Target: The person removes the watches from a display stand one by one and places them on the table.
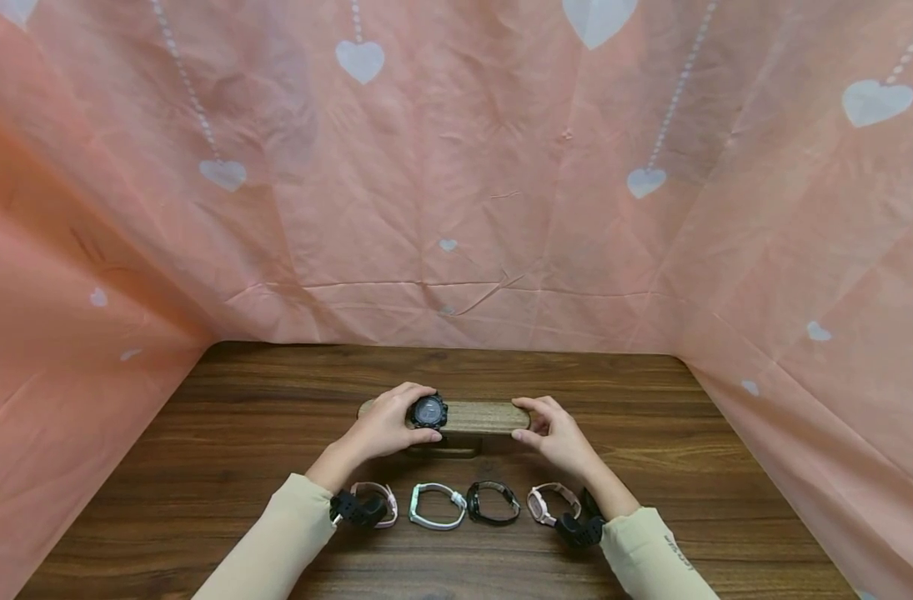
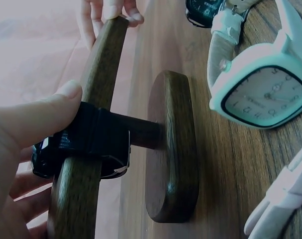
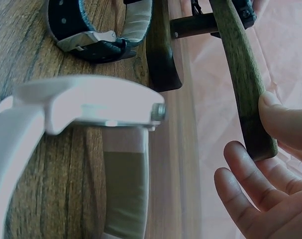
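Note:
A wooden watch stand [image 1: 486,417] has a long horizontal bar on a short post over a rounded base [image 2: 176,149]. Around the bar, left of its middle, sits a black watch [image 1: 429,412] with a round dial. My left hand [image 1: 384,423] grips this watch, thumb on the near side and fingers on the far side. At the bar's right end my right hand [image 1: 561,433] holds the wood between thumb and fingers; the right wrist view shows the thumb [image 3: 280,117] against the bar. The black watch's strap [image 2: 98,134] loops round the bar, its buckle partly visible.
Nearer than the stand, a row of watches lies on the wooden table [image 1: 276,375]: a pale pink one [image 1: 391,505], a white and mint one [image 1: 437,525], a black one [image 1: 494,521] and a pink one [image 1: 537,506]. Pink cloth [image 1: 456,167] with hearts surrounds the table.

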Demonstrator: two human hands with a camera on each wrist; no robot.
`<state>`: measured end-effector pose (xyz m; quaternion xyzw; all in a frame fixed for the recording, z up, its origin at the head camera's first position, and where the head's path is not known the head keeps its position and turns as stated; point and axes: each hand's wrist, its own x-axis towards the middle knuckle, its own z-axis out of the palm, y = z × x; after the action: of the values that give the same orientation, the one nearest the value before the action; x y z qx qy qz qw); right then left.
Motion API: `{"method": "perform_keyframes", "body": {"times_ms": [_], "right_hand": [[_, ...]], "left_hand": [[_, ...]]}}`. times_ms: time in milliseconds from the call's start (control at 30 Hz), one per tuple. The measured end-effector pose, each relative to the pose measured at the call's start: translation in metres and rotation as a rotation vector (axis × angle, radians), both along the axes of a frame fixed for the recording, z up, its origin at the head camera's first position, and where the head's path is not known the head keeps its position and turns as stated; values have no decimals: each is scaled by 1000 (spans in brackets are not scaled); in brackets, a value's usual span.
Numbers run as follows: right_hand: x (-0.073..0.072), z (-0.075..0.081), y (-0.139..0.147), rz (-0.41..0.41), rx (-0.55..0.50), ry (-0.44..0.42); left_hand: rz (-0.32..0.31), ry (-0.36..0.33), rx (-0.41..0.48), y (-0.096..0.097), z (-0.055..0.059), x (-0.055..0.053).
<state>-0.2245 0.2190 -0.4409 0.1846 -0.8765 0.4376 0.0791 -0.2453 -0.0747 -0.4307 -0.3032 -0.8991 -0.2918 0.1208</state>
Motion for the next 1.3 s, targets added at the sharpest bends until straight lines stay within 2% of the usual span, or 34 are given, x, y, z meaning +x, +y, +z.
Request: {"method": "perform_keyframes", "body": {"times_ms": [167,433,767,1300], "right_hand": [[0,-1,-1,-6,4,6],[0,-1,-1,0,1,8],[0,-1,-1,2,4,4],[0,-1,0,0,-5,-1]], "left_hand": [[-1,-5,-2,-3,0,-1],[-27,-78,47,-12,2,1],[-41,-55,75,-19,-1,0],[0,-37,88,-32,-1,2]]}}
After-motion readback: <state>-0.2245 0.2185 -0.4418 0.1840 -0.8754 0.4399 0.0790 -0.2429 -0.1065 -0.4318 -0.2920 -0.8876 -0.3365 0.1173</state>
